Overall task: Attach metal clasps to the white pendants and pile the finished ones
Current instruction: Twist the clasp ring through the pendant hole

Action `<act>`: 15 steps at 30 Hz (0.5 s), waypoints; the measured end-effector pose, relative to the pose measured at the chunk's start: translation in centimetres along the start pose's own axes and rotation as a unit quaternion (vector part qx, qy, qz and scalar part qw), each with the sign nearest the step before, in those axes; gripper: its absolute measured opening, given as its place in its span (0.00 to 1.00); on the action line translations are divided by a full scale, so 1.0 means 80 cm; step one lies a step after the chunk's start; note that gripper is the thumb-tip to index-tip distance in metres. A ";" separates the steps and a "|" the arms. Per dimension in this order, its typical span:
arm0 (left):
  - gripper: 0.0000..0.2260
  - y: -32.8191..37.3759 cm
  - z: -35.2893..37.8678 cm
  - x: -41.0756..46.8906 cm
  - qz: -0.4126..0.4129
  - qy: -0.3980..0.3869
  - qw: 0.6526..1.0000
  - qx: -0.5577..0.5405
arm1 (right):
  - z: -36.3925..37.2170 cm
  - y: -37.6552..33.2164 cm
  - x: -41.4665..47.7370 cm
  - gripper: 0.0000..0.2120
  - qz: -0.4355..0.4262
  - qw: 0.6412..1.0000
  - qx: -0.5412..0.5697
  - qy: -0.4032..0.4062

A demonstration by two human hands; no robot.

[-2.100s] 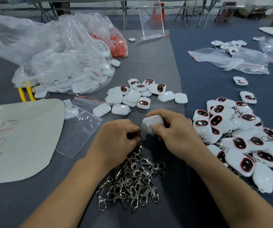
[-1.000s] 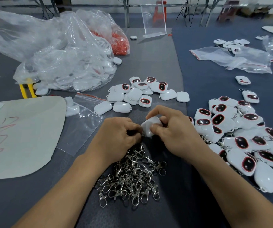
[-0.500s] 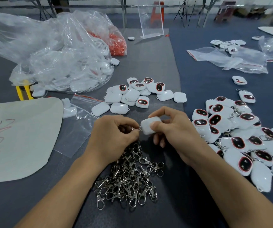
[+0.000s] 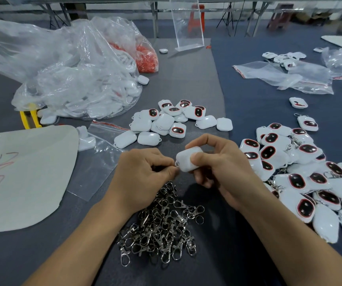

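While my right hand point(image 4: 223, 168) grips one smooth, rounded white pendant point(image 4: 187, 158), my left hand point(image 4: 143, 176) pinches a metal clasp point(image 4: 176, 164) (mostly hidden) above one tangled clasp heap point(image 4: 162, 226).

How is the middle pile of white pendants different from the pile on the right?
The middle pile is smaller than the right pile. The right pile shows metal clasps; the middle pile shows none. Both are white pendants with dark, red-rimmed ovals.
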State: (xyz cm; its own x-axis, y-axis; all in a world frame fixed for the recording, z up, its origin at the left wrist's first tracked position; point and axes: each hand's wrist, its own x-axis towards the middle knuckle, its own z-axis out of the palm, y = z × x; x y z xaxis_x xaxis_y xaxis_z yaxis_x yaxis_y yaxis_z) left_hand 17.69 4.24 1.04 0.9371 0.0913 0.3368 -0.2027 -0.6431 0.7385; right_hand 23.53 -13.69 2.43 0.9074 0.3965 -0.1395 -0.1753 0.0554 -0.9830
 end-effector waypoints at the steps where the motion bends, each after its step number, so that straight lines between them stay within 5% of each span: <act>1: 0.03 0.000 -0.001 -0.001 0.018 0.004 0.999 0.036 | 0.003 0.002 -0.001 0.09 -0.016 1.000 -0.004 0.002; 4: 0.02 0.002 0.002 -0.005 0.043 0.044 0.993 0.105 | 0.013 0.007 -0.003 0.07 -0.021 1.000 0.017 0.004; 7: 0.02 0.003 0.005 -0.002 -0.014 0.072 0.997 -0.024 | 0.011 0.004 -0.002 0.08 0.033 0.996 0.085 -0.001; 12: 0.05 0.010 0.007 0.004 -0.121 -0.002 0.965 -0.231 | 0.002 -0.001 0.000 0.11 0.079 0.988 0.133 -0.008; 15: 0.04 0.011 0.006 0.005 -0.144 0.001 0.954 -0.262 | 0.004 0.000 -0.001 0.11 0.062 0.990 0.126 -0.015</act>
State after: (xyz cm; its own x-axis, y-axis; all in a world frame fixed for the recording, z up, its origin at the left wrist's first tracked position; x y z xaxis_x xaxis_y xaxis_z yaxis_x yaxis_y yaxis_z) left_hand 18.00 3.34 1.50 0.9749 0.2093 0.0765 -0.0516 -0.1218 0.9912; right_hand 23.31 -13.39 2.49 0.8620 0.4416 -0.2488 -0.3771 0.2308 -0.8969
